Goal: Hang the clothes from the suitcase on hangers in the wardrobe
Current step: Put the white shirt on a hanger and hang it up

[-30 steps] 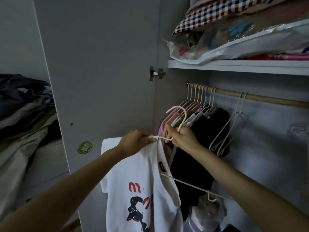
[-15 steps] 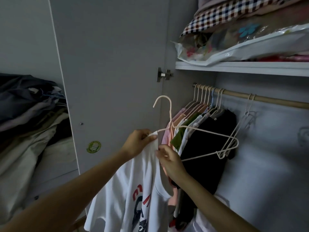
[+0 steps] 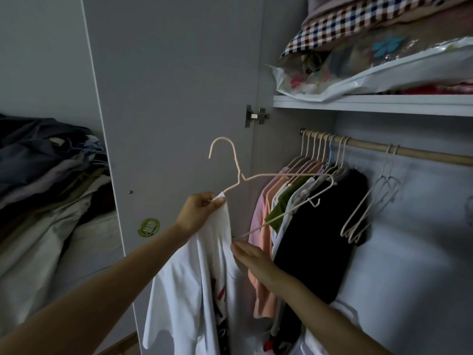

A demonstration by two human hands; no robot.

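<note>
A white T-shirt [image 3: 194,278] with a red and black print hangs from my left hand [image 3: 202,208], which grips its shoulder together with the left end of a cream wire hanger [image 3: 239,172]. The hanger is tilted, with its hook up in front of the open wardrobe door [image 3: 174,98]. Its right arm sticks out bare towards the hung clothes [image 3: 320,239]. My right hand [image 3: 250,254] is lower and pinches the shirt's edge just under the end of the hanger's bottom wire. The wooden rod [image 3: 409,151] runs across the wardrobe on the right.
Several clothed hangers crowd the rod's left end, and two empty hangers [image 3: 368,208] hang further right. The shelf [image 3: 371,105] above holds bagged bedding [image 3: 384,60]. A pile of clothes [image 3: 38,188] lies at the left, beyond the door.
The hanger has swung up from hanging low to hook-up in front of the door. My right hand dropped from its neck to the shirt's edge; my left hand kept its grip.
</note>
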